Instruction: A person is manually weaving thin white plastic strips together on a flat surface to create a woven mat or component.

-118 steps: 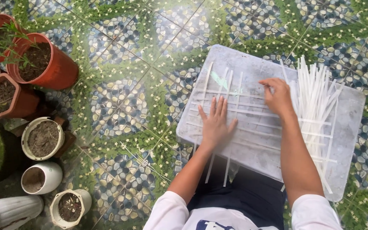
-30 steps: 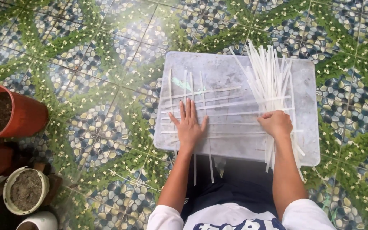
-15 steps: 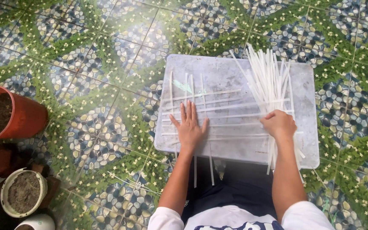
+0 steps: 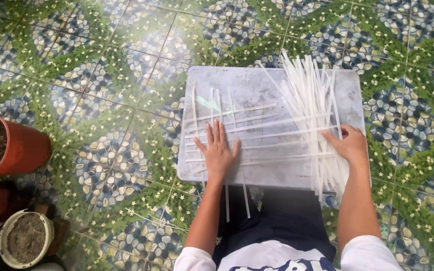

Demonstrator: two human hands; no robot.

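Strips (image 4: 257, 131) lying woven across the grey plastic lid (image 4: 257, 88), some running left to right, some near to far and hanging off the near edge toward the lap. Left hand (image 4: 218, 149) still pressing flat on the crossing strips, fingers spread and holding nothing. Right hand (image 4: 348, 144) having slid right and slightly farther since a moment back, now sitting at the lid's right edge with fingers curled, seemingly pinching the end of a horizontal strip; exact hold hard to tell. Judging from that shift: pulling one cross strip snug while the left pins the weave. Loose bundle of strips (image 4: 315, 90) fanning over the far right corner, crowding the right hand. Open tiled floor (image 4: 101, 75) far and left; orange pot (image 4: 18, 145) and white pot (image 4: 25, 240) well apart, far left.
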